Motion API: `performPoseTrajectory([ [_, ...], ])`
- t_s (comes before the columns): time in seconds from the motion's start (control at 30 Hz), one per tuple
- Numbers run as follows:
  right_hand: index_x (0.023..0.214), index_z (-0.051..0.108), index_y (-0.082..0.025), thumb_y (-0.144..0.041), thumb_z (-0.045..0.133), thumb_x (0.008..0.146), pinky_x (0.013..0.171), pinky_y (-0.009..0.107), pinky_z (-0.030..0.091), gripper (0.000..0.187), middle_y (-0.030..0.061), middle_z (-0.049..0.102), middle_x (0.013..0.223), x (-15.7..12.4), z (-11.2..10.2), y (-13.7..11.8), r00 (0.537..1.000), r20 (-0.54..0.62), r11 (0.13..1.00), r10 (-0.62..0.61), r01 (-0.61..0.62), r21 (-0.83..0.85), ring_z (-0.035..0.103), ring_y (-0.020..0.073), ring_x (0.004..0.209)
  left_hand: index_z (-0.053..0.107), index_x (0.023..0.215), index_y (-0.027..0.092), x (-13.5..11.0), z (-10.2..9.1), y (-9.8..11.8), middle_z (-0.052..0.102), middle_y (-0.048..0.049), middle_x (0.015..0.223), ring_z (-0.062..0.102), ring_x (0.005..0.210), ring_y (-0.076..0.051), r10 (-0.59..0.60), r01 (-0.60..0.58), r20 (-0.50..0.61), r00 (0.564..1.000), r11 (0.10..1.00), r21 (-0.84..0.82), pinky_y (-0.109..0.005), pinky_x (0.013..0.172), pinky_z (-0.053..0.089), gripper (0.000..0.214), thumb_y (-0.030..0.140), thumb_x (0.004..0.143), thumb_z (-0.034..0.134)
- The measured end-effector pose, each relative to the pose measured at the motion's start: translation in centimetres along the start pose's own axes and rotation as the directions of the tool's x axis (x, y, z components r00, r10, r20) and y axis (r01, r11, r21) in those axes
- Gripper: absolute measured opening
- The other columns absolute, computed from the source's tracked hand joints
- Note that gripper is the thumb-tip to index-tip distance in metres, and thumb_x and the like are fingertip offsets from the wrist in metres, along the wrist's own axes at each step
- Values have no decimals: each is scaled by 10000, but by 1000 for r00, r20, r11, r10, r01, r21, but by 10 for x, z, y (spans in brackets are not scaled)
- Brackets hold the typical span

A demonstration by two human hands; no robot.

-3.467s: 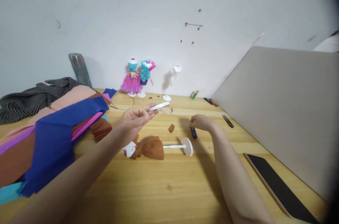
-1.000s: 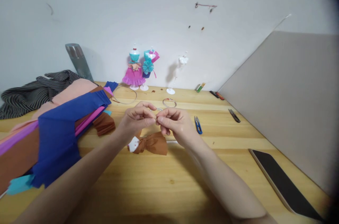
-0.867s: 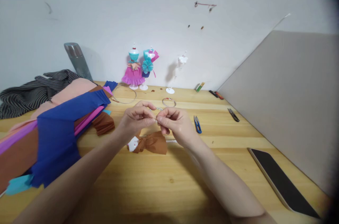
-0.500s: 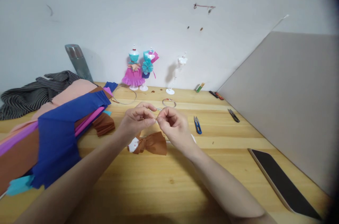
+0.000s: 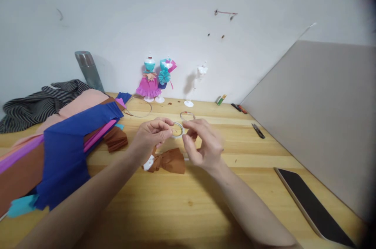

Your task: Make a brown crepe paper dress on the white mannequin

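My left hand [image 5: 153,134] is pinched at thumb and fingertips; whatever may be between them is too small to make out. To its right, my right hand [image 5: 205,141] has thumb and forefinger apart, with nothing visible between them. A thin white ring, like a narrow tape roll [image 5: 182,129], shows on the table between the fingers of both hands. Below the hands lies a small white dress form [image 5: 149,162] on its side, wrapped in brown crepe paper [image 5: 173,160] gathered at the waist. Part of its stand is hidden behind my right hand.
Crepe paper strips [image 5: 66,155] and striped cloth [image 5: 44,102] lie left, near a metal flask [image 5: 88,70]. Two dressed forms [image 5: 148,84] and a bare one [image 5: 188,103] stand by the wall. A second ring [image 5: 187,115], black snips [image 5: 258,131] and a phone [image 5: 311,202] also lie around.
My right hand has moved right, away from my left fingertips, and its fingers have parted. It now covers the blue snips, and the white ring shows more. My left hand has stayed almost still.
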State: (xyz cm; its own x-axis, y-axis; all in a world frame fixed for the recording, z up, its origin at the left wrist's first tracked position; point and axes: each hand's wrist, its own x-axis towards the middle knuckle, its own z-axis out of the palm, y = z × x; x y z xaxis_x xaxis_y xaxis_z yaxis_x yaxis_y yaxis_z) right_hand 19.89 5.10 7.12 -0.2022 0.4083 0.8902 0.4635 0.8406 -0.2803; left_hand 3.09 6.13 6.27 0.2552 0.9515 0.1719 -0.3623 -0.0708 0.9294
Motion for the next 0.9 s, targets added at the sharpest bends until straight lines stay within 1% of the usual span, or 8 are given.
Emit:
performPoseTrajectory([
  [0.07, 935, 628, -175, -122, 573, 772, 517, 283, 446, 181, 46, 617, 755, 4, -2, -1, 992, -27, 993, 120, -120, 17, 531, 130, 565, 667, 641, 136, -1, 1, 1, 571, -14, 945, 377, 440, 22, -1, 1, -9, 1000, 1000, -7, -162, 388, 282, 137, 242, 678, 745],
  [0.1, 881, 634, -175, -140, 576, 778, 508, 276, 442, 124, 31, 605, 709, 5, -2, -2, 977, 7, 976, 212, -212, 56, 527, 127, 553, 668, 641, 136, -1, 1, 1, 571, -15, 943, 378, 440, 22, -2, 2, -8, 1000, 1000, -7, -163, 388, 282, 135, 240, 674, 747],
  [0.17, 784, 630, -172, -185, 584, 784, 479, 252, 429, 48, 4, 575, 628, 8, -1, -6, 917, 133, 906, 377, -395, 156, 523, 118, 532, 670, 643, 136, -1, 1, 0, 571, -18, 953, 379, 441, 22, -8, 8, 0, 1000, 1000, -5, -163, 388, 281, 136, 243, 671, 750],
  [0.23, 742, 627, -169, -209, 594, 773, 466, 235, 416, 60, -6, 569, 609, 9, 0, -9, 859, 222, 838, 461, -504, 211, 521, 108, 524, 672, 646, 137, -1, 1, 0, 573, -19, 973, 379, 442, 24, -17, 17, 8, 1000, 1000, 0, -161, 391, 283, 142, 253, 674, 750],
  [0.47, 729, 618, -162, -224, 601, 731, 468, 240, 417, 64, -12, 561, 586, 8, 2, -11, 789, 248, 746, 563, -614, 260, 504, 105, 505, 667, 641, 136, -1, 1, 0, 581, -15, 967, 374, 434, 26, -31, 30, -14, 999, 999, -18, -164, 390, 270, 157, 263, 663, 756],
  [0.63, 646, 567, -171, -249, 590, 729, 439, 230, 369, 116, -21, 525, 539, 10, 4, -12, 753, 290, 715, 590, -655, 244, 467, 99, 473, 663, 651, 130, -1, 2, 0, 591, -21, 966, 360, 419, 29, -31, 31, -14, 999, 999, -9, -170, 379, 275, 167, 267, 654, 758],
  [0.8, 636, 494, -188, -238, 542, 771, 435, 224, 312, 152, -50, 428, 531, 9, 1, -10, 758, 312, 727, 573, -645, 235, 383, 85, 466, 658, 644, 129, -1, 1, -1, 588, -25, 977, 360, 406, 36, -31, 31, -7, 1000, 1000, -6, -172, 380, 271, 151, 250, 665, 748],
  [0.9, 608, 416, -205, -226, 453, 832, 452, 236, 309, 228, -52, 368, 531, 8, -3, -4, 777, 256, 731, 575, -628, 267, 336, 92, 472, 654, 651, 129, 0, 0, -2, 589, -28, 969, 357, 414, 31, -29, 29, -16, 999, 999, -15, -171, 374, 262, 159, 258, 671, 745],
])
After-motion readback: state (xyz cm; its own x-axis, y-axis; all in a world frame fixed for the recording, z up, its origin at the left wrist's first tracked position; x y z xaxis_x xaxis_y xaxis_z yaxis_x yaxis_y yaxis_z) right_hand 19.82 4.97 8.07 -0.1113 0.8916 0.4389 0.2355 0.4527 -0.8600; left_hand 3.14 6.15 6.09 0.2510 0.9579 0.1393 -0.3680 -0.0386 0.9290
